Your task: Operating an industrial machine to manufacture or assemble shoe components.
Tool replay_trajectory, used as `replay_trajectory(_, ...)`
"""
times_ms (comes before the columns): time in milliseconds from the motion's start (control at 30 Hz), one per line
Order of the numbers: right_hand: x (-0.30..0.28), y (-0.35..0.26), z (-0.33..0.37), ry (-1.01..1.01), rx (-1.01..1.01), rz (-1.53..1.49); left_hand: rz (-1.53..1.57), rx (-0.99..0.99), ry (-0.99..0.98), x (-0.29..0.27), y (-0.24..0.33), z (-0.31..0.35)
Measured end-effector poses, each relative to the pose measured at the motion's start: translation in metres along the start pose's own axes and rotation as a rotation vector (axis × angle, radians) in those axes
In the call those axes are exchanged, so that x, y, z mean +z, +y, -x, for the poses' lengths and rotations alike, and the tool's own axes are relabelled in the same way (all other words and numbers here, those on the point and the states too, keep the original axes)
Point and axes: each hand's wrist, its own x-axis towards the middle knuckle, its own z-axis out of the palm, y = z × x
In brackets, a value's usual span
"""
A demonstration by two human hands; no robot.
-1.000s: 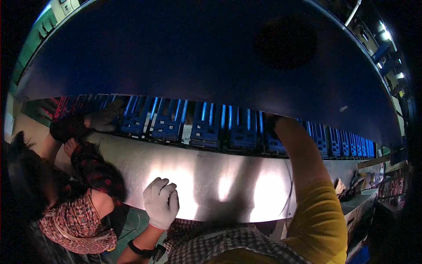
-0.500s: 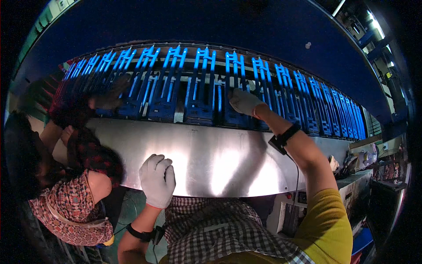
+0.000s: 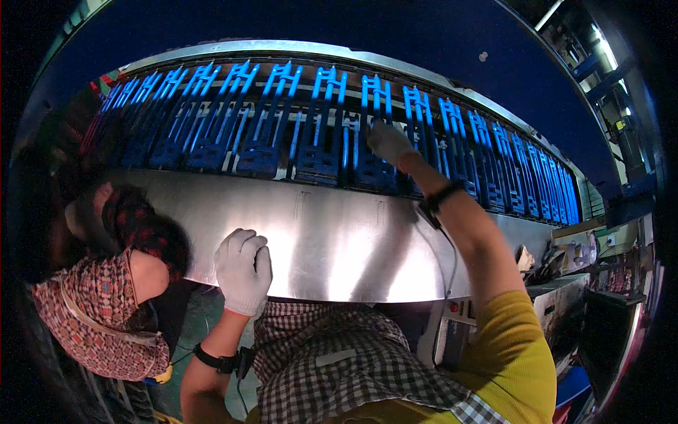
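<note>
A row of upright fork-shaped bars (image 3: 329, 83) runs across the far side of a machine, lit bright blue at their tops and dark lower down. My right hand (image 3: 388, 143), in a pale work glove, reaches in among the middle bars. Its fingers are curled at one bar, and what they hold, if anything, is hidden. My left hand (image 3: 244, 274), gloved in white, is closed at the near edge of a shiny steel ledge (image 3: 339, 240). Nothing shows in its curled fingers. Both wrists wear dark straps with a cable.
At the left a co-worker in a patterned garment (image 3: 95, 311) sits close to the ledge. A dark blue panel (image 3: 395, 32) spans the top behind the bars. On the right stands a grey metal box (image 3: 565, 297) with odds and ends on it.
The view has shifted slightly, and a pale strip now shows behind the bars. The co-worker's hand has gone from the left bars. My right hand stays among the middle bars; my left remains closed.
</note>
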Motion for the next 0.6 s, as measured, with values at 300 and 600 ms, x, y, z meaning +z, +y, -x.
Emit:
replay_trajectory(300,-0.072,-0.019,0.077,-0.379,0.031,-0.465,0.012,-0.017,-0.014,0.007,-0.011,0.002)
replay_trajectory(600,-0.02,-0.089,0.025,-0.293,-0.196,-0.327,0.067,-0.003,-0.042,0.004,-0.025,-0.01)
